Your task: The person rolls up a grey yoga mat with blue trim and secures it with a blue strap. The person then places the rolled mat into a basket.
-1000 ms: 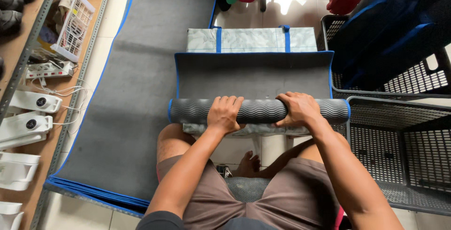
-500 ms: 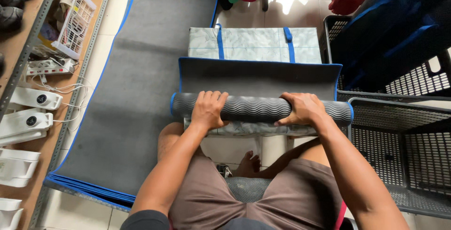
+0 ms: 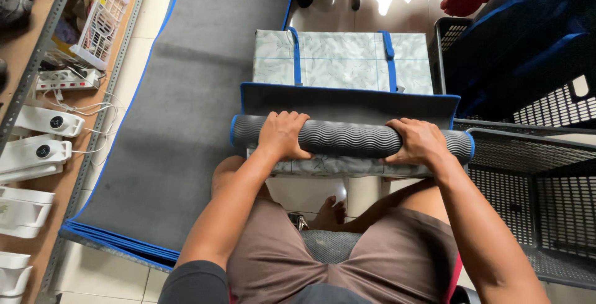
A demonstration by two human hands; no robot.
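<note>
Head view: both hands on a grey mat with blue edging, being rolled up on top of a leaf-patterned storage box with blue straps (image 3: 341, 55). Left hand (image 3: 282, 135) is closed over the rolled part (image 3: 347, 138) near its left end, right hand (image 3: 419, 142) gripping near the right end. Roll is already thick, ribbed underside showing outward; only a short flat strip of mat (image 3: 347, 102) remains unrolled beyond it, so rolling looks mostly done. Stack of flat grey mats (image 3: 186, 111) lies on the floor to the left, black plastic crates (image 3: 528, 186) on the right, shelf with white devices (image 3: 37, 149) far left
</note>
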